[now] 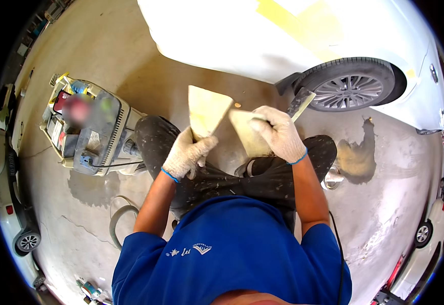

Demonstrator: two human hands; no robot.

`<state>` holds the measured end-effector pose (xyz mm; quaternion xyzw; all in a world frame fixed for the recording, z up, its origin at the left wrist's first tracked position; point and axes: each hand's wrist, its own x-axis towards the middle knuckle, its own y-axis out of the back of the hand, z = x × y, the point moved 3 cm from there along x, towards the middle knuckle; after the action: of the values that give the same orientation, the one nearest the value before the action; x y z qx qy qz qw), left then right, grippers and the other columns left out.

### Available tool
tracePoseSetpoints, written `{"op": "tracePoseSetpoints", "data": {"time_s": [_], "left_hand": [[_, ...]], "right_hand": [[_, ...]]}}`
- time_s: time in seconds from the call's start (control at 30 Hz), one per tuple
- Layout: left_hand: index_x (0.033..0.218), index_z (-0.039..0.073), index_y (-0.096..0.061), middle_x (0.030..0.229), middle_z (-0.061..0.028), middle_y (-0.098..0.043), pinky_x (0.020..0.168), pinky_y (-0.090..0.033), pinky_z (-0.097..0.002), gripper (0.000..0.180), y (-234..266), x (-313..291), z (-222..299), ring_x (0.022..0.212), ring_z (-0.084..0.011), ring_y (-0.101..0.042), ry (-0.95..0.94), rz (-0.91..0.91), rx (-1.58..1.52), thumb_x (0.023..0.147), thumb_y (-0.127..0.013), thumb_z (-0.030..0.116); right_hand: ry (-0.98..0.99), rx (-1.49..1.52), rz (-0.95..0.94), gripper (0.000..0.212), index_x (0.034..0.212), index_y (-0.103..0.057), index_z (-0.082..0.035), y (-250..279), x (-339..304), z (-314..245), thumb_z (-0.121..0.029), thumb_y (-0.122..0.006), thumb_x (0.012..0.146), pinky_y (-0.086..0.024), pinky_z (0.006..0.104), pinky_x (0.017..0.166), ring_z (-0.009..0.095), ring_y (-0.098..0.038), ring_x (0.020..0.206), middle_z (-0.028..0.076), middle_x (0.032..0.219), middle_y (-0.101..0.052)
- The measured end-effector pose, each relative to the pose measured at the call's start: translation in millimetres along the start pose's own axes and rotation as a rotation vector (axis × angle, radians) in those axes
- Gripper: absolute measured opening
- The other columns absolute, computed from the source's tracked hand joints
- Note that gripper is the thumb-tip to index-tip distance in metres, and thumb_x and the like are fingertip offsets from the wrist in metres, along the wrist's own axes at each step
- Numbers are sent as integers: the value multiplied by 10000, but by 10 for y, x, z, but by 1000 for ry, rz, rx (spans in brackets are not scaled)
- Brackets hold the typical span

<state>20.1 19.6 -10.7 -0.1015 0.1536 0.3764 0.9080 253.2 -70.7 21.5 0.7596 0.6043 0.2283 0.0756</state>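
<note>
My left hand (190, 154), in a white knitted glove with a blue cuff, grips a putty knife (207, 109) whose wide, pale yellow blade points away from me. Gloved the same way, my right hand (279, 133) holds a second putty knife (248, 136), its pale yellow blade slanting toward the first. A small gap separates the two blades. Fingers hide both handles. Beyond my right hand a grey, speckled flat strip with a pale edge (302, 103) sticks out; I cannot tell whether the hand holds it.
Ahead stands a white car (222, 35) with yellowish patches on its panel and a wheel (351, 86) at right. A wheeled machine (100, 129) carrying supplies is at my left, with a grey hose (116, 223) behind. A can (332, 179) stands by my right knee. Other cars line both sides.
</note>
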Motion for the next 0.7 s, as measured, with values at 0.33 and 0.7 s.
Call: {"op": "tracePoseSetpoints", "data": {"time_s": [0.33,0.7], "left_hand": [[1102,-26,-557,669,-4,-530,390,-409,-251,453,-235,-31,-9,502,-83,-507,107,-110,176,837,-770,273],[1280,-26,-552,1037,-57,-694,725,-537,-278,525,-243,240,-320,854,-102,-616,-40,-305,-142,830,-759,148]], "right_hand": [[171,260,806,187,1111,-625,25,152,-35,-176,-110,-602,983,-459,259,831,93,-543,915,29,1014,-619],[-73,-63,603,262,1183,-603,33,411,-140,218,-145,-563,995,-512,323,866,180,-604,998,95,1086,-648]]}}
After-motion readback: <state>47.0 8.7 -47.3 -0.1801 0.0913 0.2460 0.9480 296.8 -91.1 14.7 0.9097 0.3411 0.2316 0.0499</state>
